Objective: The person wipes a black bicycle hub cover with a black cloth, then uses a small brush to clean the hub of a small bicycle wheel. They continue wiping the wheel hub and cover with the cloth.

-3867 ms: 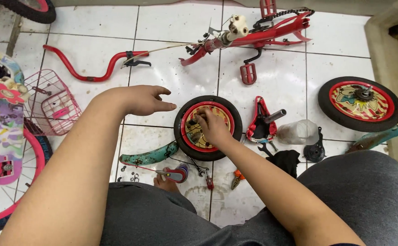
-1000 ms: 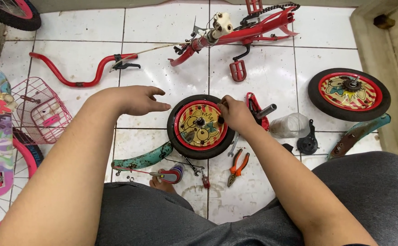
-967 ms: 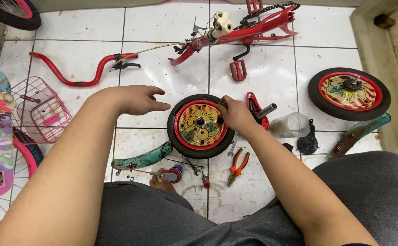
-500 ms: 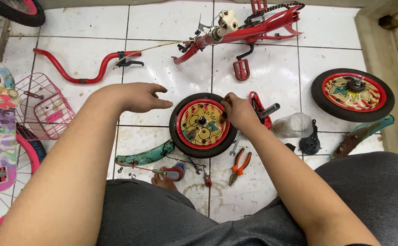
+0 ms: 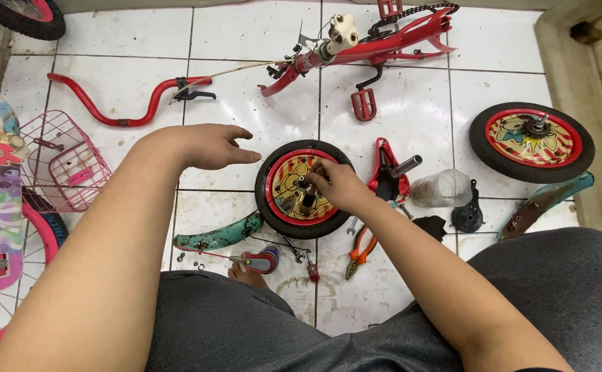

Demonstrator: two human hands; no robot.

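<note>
Your right hand sits at the middle of the frame, its fingertips pinched together on the hub of the small wheel, which lies flat on the white tiled floor with its black tyre, red rim and yellow disc facing up. Your left hand hovers just left of that wheel, palm down, fingers loosely spread and holding nothing. Just right of your right hand lies a red saddle with its metal post, and beyond it a clear plastic jar on its side. Below the wheel, orange-handled pliers rest on the tiles, and to the lower left a teal mudguard curves beside the tyre. At the right of the frame a second wheel lies flat, with another teal mudguard beneath it. Along the top, the red bike frame lies with chain and pedal attached; at the upper left, the red handlebar; at the left, a pink wire basket.
</note>
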